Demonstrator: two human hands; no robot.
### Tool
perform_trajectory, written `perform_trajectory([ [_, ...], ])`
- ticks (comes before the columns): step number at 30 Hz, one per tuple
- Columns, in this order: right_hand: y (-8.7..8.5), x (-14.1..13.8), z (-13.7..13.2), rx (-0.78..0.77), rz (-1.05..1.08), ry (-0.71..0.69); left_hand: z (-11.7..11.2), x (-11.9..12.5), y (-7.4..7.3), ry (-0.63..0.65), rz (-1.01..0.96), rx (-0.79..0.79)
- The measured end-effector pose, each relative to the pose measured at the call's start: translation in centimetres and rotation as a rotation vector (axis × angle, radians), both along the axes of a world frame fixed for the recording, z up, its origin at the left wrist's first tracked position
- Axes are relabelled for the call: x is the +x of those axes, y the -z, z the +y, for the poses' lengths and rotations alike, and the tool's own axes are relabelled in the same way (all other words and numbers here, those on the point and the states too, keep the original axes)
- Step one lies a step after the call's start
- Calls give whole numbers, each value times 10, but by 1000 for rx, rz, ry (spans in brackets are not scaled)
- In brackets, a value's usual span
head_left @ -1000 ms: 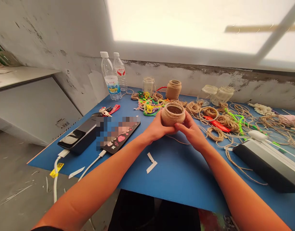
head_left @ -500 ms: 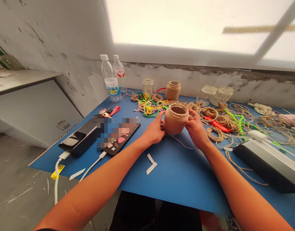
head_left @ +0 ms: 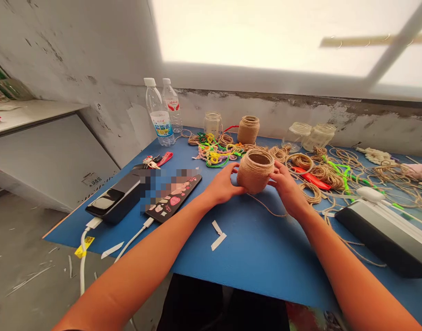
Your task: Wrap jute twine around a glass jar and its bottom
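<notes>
A jar wrapped in brown twine (head_left: 255, 171) stands upright on the blue table (head_left: 252, 248), open mouth up. My left hand (head_left: 223, 185) grips its left side with fingers curled against it. My right hand (head_left: 288, 188) grips its right side. A loose strand of twine (head_left: 266, 208) trails from the jar's base across the table toward me. A second twine-wrapped jar (head_left: 248, 129) stands farther back.
Two water bottles (head_left: 160, 114) and clear glass jars (head_left: 310, 136) line the wall. Coils of twine (head_left: 312, 172), coloured pipe cleaners (head_left: 214, 151), a red tool (head_left: 311, 179), a phone (head_left: 169, 195), a power bank (head_left: 114, 200) and a dark box (head_left: 386, 232) lie around. Paper scraps (head_left: 218, 234) sit near me.
The jar went from tilted and lifted in both hands to standing upright on the table, slightly to the right. Both hands moved from under it to its sides.
</notes>
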State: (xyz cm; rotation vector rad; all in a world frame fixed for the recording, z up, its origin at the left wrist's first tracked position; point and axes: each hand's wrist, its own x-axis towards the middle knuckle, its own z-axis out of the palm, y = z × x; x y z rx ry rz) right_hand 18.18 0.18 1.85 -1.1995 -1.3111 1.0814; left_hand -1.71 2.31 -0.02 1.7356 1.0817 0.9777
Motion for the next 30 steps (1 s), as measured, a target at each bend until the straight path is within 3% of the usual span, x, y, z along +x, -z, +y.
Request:
perform_trajectory([
  [4, 1, -3, -5, 34, 12, -83, 3, 4, 0, 105, -324, -125],
  [6, 2, -4, -6, 19, 22, -116, 3, 5, 0, 150, -393, -134],
  [16, -3, -7, -6, 15, 4, -322, 6, 0, -4, 87, -268, 8],
  [19, -4, -3, -7, -26, -175, -271, 7, 4, -2, 58, -309, 0],
  [24, -1, -1, -13, -88, -782, -102, 10, 6, 1, -32, -361, -59],
  [30, 3, -12, -15, -49, -902, -146, 11, 5, -3, -88, -425, -148],
])
